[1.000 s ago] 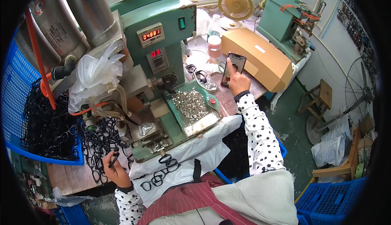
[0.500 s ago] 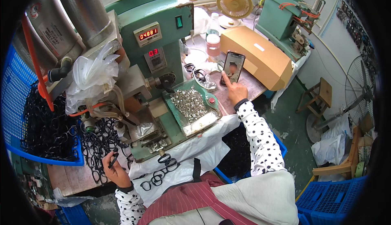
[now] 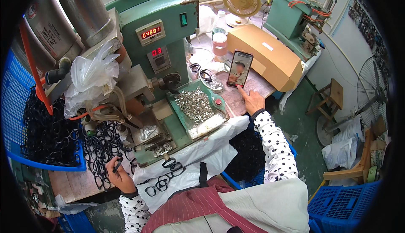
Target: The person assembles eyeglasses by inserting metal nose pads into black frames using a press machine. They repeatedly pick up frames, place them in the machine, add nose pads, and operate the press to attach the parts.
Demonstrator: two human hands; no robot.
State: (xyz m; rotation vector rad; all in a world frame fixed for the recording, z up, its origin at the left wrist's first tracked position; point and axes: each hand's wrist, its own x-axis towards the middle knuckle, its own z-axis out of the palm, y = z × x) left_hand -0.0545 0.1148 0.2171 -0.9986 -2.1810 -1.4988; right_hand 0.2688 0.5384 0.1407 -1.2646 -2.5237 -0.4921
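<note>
My right hand [image 3: 254, 102] points with its index finger stretched out at the lower edge of a smartphone [image 3: 240, 69] propped upright on the table, its screen lit. The hand holds nothing. At the left, my left hand [image 3: 121, 177] is closed on a thin black eyeglass frame [image 3: 118, 163], seen nearly edge-on. Right beside it lies a heap of black eyeglass frames [image 3: 100, 150] on the table. A few more frames [image 3: 162, 185] rest on the white plastic sheet near my lap.
A green press machine [image 3: 164, 11] with red displays stands ahead. A tray of small metal parts [image 3: 194, 106] sits on it. Behind the phone lies a cardboard box [image 3: 265, 53]. Blue crates [image 3: 63, 164] stand left and lower right. A floor fan [image 3: 371, 89] is at far right.
My right hand has drawn back down and right, its fingertip moving from the phone's screen to its lower edge. The picture on the phone has changed. My left hand stays put.
</note>
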